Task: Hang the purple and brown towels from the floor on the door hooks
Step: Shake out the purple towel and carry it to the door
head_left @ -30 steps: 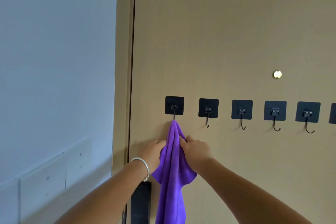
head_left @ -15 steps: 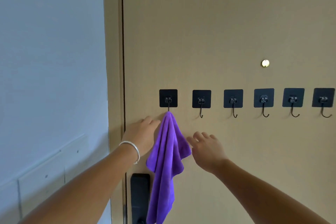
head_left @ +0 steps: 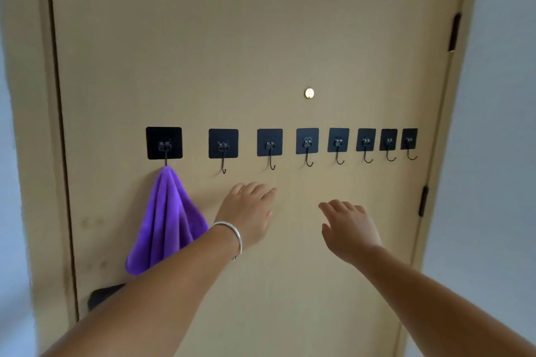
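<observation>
The left forearm (head_left: 162, 278) covers the lower right edge of the purple towel (head_left: 166, 220) and most of a black door fitting (head_left: 101, 294) at lower left. Both arms are cut off at the frame's bottom edge.

No readable text, label, brand, number or sign anywhere in view. Door (head_left: 261, 38): plain tan face, no lettering. Hook plates (head_left: 223, 143): plain black squares, no marks that can be read. Purple towel (head_left: 166, 220): no tag or print showing. Dark fitting at the door's lower left edge (head_left: 103, 294): mostly hidden by an arm, no lettering visible on it. Bracelet (head_left: 232, 236): too small to show any engraving.
</observation>
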